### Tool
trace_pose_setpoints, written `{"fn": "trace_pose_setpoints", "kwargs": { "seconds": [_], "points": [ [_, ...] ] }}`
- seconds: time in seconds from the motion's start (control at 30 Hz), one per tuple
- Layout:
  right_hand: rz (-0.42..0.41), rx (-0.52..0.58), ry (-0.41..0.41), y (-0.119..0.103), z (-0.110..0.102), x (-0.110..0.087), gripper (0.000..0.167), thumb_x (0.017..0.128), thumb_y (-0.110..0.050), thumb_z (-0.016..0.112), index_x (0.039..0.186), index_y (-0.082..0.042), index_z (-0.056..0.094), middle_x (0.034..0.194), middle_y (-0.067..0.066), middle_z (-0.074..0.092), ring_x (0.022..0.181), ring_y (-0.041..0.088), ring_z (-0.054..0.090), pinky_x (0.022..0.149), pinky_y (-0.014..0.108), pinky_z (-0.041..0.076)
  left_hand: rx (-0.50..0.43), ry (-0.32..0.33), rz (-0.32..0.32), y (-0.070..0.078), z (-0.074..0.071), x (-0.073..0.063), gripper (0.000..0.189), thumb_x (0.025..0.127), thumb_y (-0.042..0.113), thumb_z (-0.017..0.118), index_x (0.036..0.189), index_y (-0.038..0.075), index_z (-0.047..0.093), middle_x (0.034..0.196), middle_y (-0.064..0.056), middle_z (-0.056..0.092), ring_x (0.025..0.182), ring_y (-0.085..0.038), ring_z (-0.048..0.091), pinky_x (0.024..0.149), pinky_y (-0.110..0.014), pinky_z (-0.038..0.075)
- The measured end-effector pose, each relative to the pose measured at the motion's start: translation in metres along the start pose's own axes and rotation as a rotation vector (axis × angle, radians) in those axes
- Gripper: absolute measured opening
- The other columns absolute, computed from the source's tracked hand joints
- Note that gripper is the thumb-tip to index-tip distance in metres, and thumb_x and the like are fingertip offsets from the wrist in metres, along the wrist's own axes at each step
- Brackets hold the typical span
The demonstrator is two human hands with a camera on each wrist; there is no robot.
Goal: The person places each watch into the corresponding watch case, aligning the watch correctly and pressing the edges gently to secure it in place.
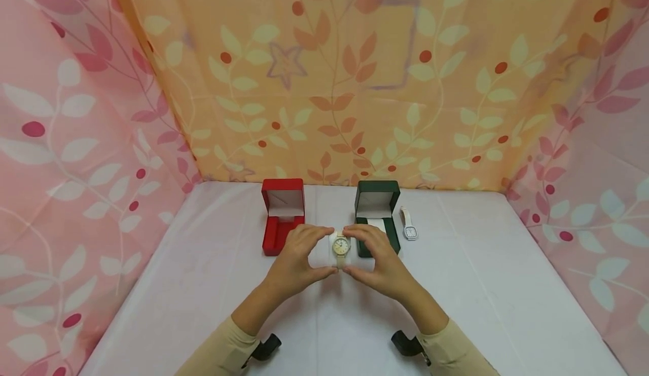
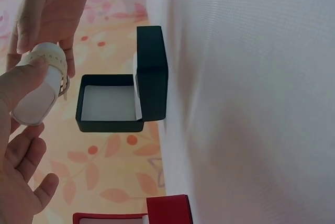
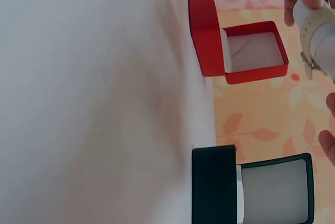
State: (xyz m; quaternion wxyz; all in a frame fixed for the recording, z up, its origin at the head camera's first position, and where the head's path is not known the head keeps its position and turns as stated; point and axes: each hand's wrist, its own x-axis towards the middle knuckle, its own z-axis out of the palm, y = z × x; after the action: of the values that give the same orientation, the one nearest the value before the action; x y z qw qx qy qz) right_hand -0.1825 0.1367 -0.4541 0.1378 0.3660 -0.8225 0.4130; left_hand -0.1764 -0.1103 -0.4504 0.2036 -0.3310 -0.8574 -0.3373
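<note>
A wristwatch [image 1: 341, 246] with a cream strap and a round pale dial is fastened round a white watch cushion [image 2: 35, 104]. My left hand [image 1: 299, 257] pinches one end of the cushion between thumb and fingers. From the other side my right hand [image 1: 379, 259] pinches the opposite end. Both hands hold the watch above the table, dial facing up toward the head camera. Behind the left hand stands an open red watch box [image 1: 274, 238], its lid raised. An open green watch box [image 1: 377, 197] stands behind the right hand, with something white inside it.
A second watch [image 1: 409, 231], white with a squarish dial, lies to the right of the green box. White cloth [image 1: 481, 286] covers the table. A patterned orange curtain [image 1: 334, 83] hangs behind, with pink curtains at both sides.
</note>
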Motion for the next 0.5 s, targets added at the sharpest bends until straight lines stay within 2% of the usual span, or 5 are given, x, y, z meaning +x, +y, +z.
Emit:
{"fn": "trace_pose_setpoints", "kwargs": {
  "seconds": [0.3, 0.5],
  "points": [
    [0.066, 0.029, 0.068, -0.005, 0.0066, 0.0014, 0.047, 0.09, -0.025, 0.081, 0.133, -0.027, 0.063, 0.141, -0.002, 0.057, 0.135, 0.021, 0.047, 0.106, 0.054, 0.044, 0.05, 0.004, 0.011, -0.0001, 0.0031, -0.001, 0.083, 0.071, 0.033, 0.096, 0.143, 0.017, 0.058, 0.137, 0.005, 0.062, 0.126, -0.012, 0.051, 0.106, -0.046, 0.045],
    [0.1, 0.081, 0.083, -0.0068, 0.0079, 0.002, 0.042, 0.089, -0.021, 0.082, 0.128, -0.027, 0.066, 0.139, -0.003, 0.058, 0.133, 0.02, 0.05, 0.106, 0.048, 0.047, 0.065, 0.007, 0.025, 0.0002, 0.0029, -0.0006, 0.083, 0.07, 0.034, 0.096, 0.143, 0.019, 0.058, 0.135, 0.005, 0.063, 0.124, -0.012, 0.052, 0.106, -0.045, 0.045]
  ]
}}
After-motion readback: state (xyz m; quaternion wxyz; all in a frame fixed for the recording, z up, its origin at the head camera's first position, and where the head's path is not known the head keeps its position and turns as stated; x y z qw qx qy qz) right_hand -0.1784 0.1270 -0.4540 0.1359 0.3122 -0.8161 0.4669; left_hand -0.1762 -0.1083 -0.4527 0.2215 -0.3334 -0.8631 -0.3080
